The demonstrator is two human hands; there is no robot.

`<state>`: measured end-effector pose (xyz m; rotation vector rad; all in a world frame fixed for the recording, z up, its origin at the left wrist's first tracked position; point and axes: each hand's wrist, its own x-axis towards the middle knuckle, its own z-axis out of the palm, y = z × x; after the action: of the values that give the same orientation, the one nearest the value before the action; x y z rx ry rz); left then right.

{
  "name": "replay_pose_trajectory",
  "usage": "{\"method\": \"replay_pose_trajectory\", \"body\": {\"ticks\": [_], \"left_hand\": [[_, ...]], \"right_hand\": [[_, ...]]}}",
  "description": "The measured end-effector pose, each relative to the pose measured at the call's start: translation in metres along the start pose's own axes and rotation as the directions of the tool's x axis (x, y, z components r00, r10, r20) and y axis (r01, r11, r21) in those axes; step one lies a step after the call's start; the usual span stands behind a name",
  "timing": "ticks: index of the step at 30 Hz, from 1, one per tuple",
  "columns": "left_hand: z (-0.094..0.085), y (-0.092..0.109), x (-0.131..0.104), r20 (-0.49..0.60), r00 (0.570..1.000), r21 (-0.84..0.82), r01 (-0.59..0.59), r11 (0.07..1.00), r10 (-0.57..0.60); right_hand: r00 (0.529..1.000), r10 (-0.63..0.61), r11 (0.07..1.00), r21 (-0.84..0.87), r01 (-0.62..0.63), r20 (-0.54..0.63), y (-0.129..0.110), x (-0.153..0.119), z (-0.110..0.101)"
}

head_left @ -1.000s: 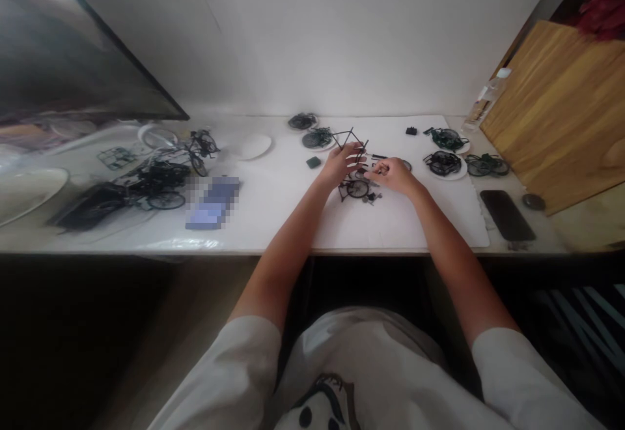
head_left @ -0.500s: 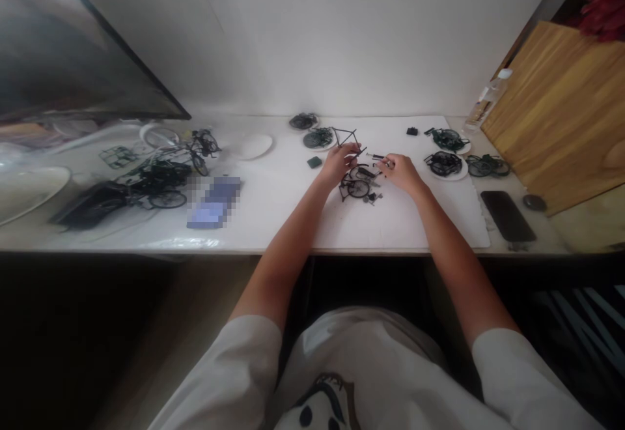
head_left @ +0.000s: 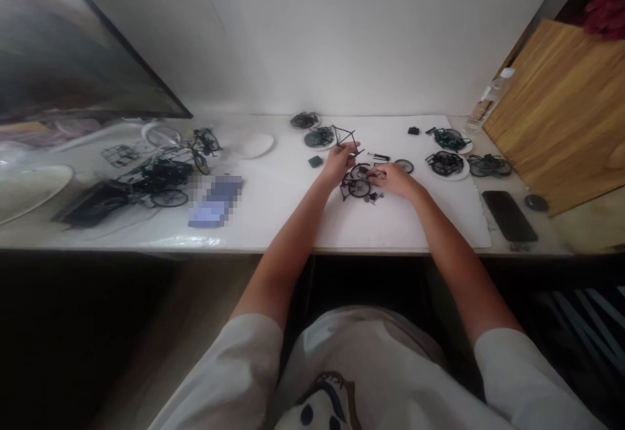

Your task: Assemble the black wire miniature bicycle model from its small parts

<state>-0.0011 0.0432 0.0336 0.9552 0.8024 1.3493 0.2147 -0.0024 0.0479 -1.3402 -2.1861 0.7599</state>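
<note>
My left hand (head_left: 342, 161) is closed on a thin dark miniature bicycle frame (head_left: 346, 137), held upright above the white sheet. My right hand (head_left: 390, 178) reaches into the small pile of dark bicycle parts, its fingertips pinched together among them; what they hold is too small to make out. In that pile lies a small spoked wheel (head_left: 359, 188), just below the fingertips of both hands. Another wheel (head_left: 404, 167) shows behind my right hand. A short dark rod-like part (head_left: 379, 156) lies just beyond the pile.
White plates with dark bicycle parts (head_left: 445, 163) stand right and at the back. A small green block (head_left: 315, 161) lies left of my hands. Miniature bicycles (head_left: 161, 176) crowd the left. A black phone (head_left: 508, 215), a bottle (head_left: 491, 99) and a wooden board (head_left: 561, 111) are right.
My right hand has moved left and slightly down, onto the parts pile, uncovering the wheel behind it. My left hand still holds the frame, now tilted a little differently.
</note>
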Motion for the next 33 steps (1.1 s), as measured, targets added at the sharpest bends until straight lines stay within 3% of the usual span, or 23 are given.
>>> {"method": "replay_pose_trajectory", "body": {"ticks": [16, 27, 33], "left_hand": [[0.008, 0.004, -0.008, 0.019, 0.999, 0.022, 0.030, 0.999, -0.030], [0.009, -0.002, -0.006, 0.010, 0.999, 0.212, -0.032, 0.977, 0.030], [0.015, 0.000, -0.012, 0.020, 0.999, 0.294, -0.052, 0.955, 0.048]], "right_hand": [[1.000, 0.020, 1.000, 0.007, -0.020, -0.010, 0.000, 0.001, 0.004], [0.949, -0.010, 0.971, 0.223, 0.084, -0.314, 0.004, 0.009, 0.008], [0.941, 0.087, 0.931, 0.363, 0.040, -0.327, 0.004, 0.012, 0.008]]}}
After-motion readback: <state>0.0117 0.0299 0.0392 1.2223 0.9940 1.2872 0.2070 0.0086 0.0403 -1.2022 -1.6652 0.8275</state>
